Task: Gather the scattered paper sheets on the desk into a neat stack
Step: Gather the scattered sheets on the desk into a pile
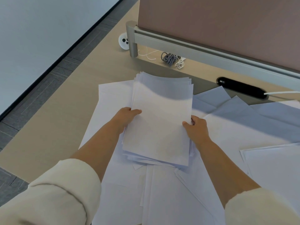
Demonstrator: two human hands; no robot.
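Sleeves (65, 192) in cream, both arms reaching in. Loose sheets (162, 195) lie spread along the table's (65, 120) near edge and away toward its right edge. Over them, mid-table, the stack (159, 124), edges still ragged. Left grip (128, 117) pinches the stack's left side, thumb on top; right grip (197, 127) pinches the right side, thumb on top too. By the far edge: coiled cables (170, 58), a black cable port (241, 87), a pink partition (211, 30).
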